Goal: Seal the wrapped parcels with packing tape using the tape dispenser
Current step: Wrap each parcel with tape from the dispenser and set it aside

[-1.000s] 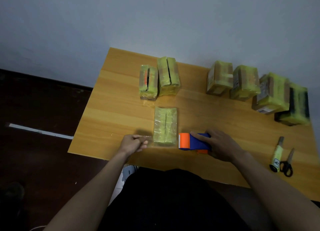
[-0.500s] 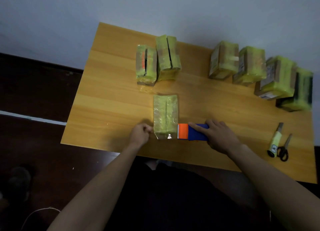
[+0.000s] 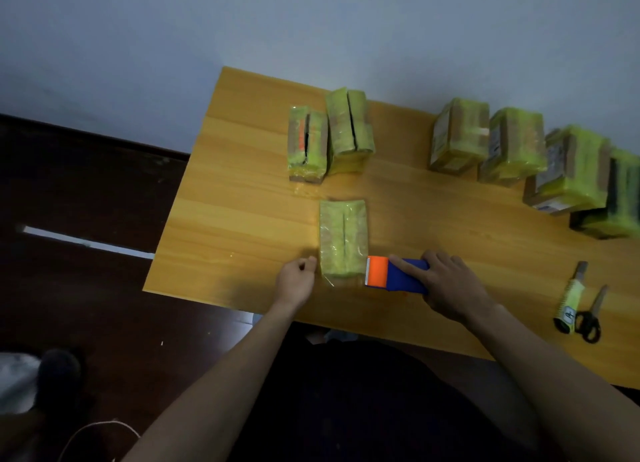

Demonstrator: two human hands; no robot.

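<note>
A flat yellow-green wrapped parcel (image 3: 343, 237) lies near the front of the wooden table (image 3: 242, 201). My right hand (image 3: 446, 285) grips the blue and orange tape dispenser (image 3: 391, 275), whose orange end touches the parcel's right front corner. Clear tape runs across the parcel's near end to my left hand (image 3: 297, 281), which pinches the tape end just left of the parcel.
Two wrapped parcels (image 3: 330, 135) stand at the back middle, and several more (image 3: 519, 149) line the back right. A utility knife (image 3: 571, 297) and scissors (image 3: 590, 317) lie at the front right. Dark floor lies left of the table.
My left hand drew in close to the parcel's left side, shortening the tape span. The dispenser stayed at the parcel's right front corner. The camera view shifted.
</note>
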